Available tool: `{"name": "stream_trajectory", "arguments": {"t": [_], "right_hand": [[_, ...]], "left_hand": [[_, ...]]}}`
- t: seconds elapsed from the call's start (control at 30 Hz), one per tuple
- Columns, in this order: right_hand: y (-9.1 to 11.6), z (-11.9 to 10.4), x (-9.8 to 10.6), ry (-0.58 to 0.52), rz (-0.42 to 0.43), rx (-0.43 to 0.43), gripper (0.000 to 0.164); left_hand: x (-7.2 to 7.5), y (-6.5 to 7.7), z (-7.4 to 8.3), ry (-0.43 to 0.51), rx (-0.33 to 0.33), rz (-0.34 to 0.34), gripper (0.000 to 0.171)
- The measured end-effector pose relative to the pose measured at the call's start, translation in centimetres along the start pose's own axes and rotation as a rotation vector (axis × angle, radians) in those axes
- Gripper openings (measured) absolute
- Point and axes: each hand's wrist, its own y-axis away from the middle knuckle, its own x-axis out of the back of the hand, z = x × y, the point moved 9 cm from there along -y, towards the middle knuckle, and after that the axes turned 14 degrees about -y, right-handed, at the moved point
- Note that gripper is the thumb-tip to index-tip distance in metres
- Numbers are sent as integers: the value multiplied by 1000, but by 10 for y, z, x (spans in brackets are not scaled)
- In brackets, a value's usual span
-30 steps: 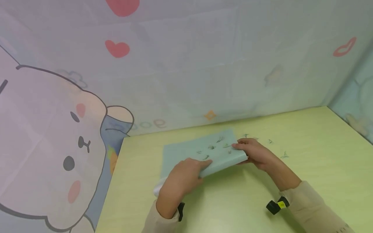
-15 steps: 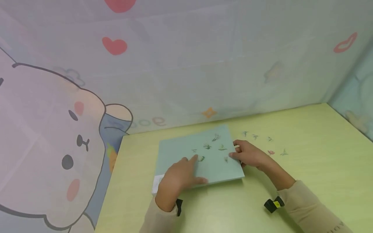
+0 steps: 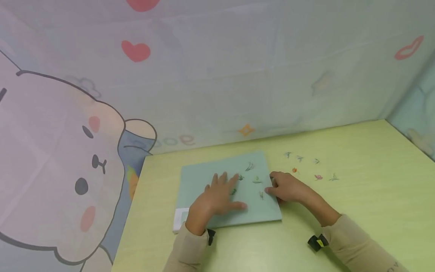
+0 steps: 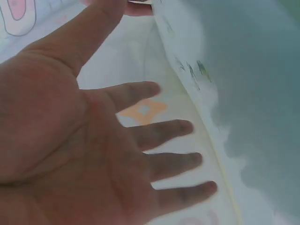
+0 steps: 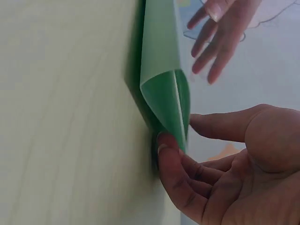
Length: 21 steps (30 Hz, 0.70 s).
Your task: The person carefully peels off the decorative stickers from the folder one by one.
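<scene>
In the head view, a pale green folder [image 3: 250, 192] sits on the counter [image 3: 357, 204], and the left hand [image 3: 217, 198] spreads over it, grasping nothing. The right hand [image 3: 288, 187] pinches its 3 o'clock edge; small flowers [image 3: 318, 177] lie from 12 to 3 o'clock of that hand. Left wrist view: straight fingers, folder at 3 o'clock. Right wrist view: thumb and fingertips hold the folder's bowed edge.
</scene>
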Motion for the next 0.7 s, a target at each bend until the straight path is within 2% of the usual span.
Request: {"name": "stream_trajectory", "arguments": {"t": [0.1,0.13,0.2,0.3,0.4,0.53,0.63,0.7], "right_hand": [[2,-3,-1,48,20,9,60],[2,-3,-1,60,25,11,55],[2,-5,-2,74,31,20,47],[2,-5,-2,91,45,27,44],[1,-5,-3,119,54,36,52],[1,-10,0,222,97,73,53],[1,-18,2,281,117,126,45],[1,-23,-1,290,99,180,37]], "left_hand": [[8,-3,-3,9,-13,68,96],[11,-5,-4,12,-19,101,96],[19,-6,-7,24,-34,180,96],[32,-5,-8,51,-75,318,96],[43,-3,-8,76,-120,424,94],[48,-5,-12,58,-131,478,89],[49,-5,-16,44,-122,490,85],[51,-3,-15,49,-138,511,79]]}}
